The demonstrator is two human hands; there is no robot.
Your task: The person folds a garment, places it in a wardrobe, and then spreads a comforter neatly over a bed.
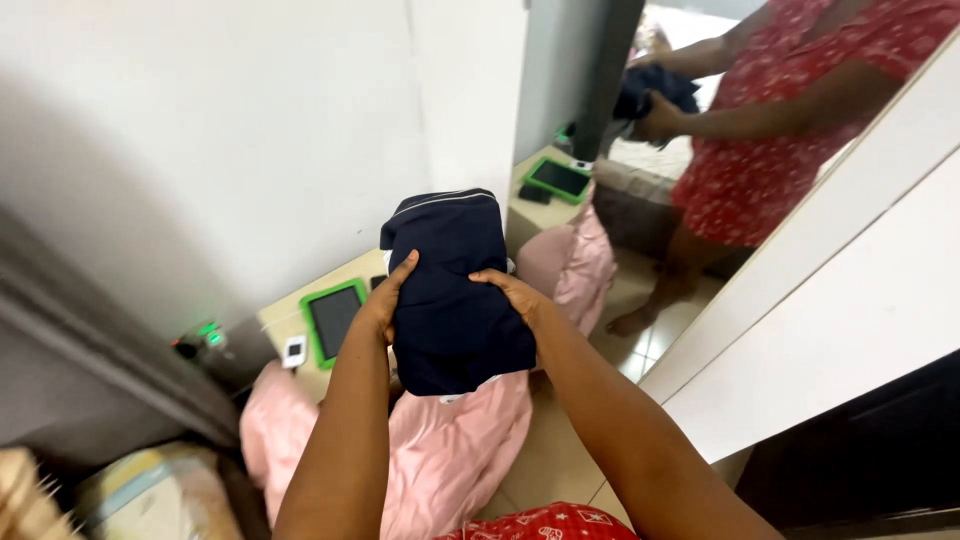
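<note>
Both hands grip a folded navy garment [452, 290] held up at chest height, left hand [383, 303] pinching its left edge and right hand [510, 293] its right, fingers closed on the cloth. Keeping the two grips level and the fold taut would likely hold it neat. It is dark, thin-striped, bundled; below the fingers lies pink bedding [450, 450], left of them a green tablet [333, 320] on the worktop [290, 312].

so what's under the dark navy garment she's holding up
Below the navy garment, held by the left hand and right hand, lies a pink cloth over a beige table. The garment hides the part directly behind it.
</note>
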